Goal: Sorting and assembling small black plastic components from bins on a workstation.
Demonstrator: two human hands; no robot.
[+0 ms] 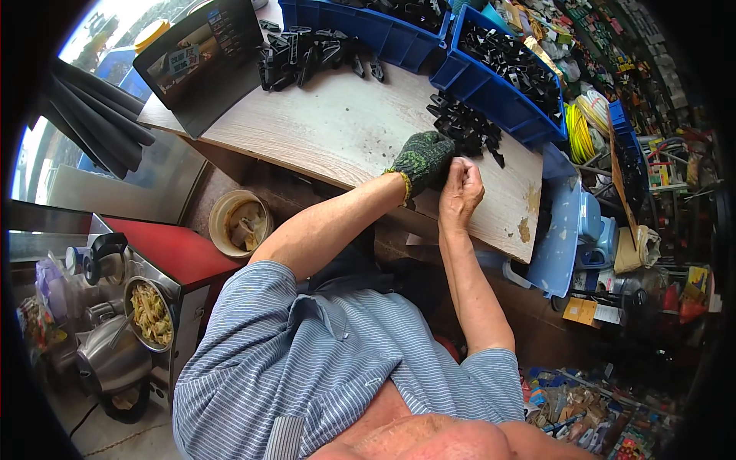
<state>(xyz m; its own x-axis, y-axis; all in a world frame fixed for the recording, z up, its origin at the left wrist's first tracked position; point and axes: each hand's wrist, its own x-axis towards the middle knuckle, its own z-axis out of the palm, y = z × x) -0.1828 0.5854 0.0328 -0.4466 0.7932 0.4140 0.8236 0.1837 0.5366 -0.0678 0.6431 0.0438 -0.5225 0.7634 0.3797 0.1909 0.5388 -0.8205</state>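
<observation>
My left hand [424,156], in a dark green patterned work glove with a yellow cuff, is closed over the right part of the table. Against it, my bare right hand [462,186] has its fingers pinched together. What either hand holds is hidden between them. Just beyond lies a heap of small black plastic parts [466,124]. Farther left on the wooden table [330,126] sits a pile of black spring clamps [310,55], with a couple lying loose beside it.
Two blue bins, one at the back [368,34] and one at the right [491,88], hold black parts. A screen [201,65] stands at the table's left. Below are a bucket [217,222], a food bowl [170,337] and a metal kettle [115,353]. Yellow coiled cable [579,132] lies right.
</observation>
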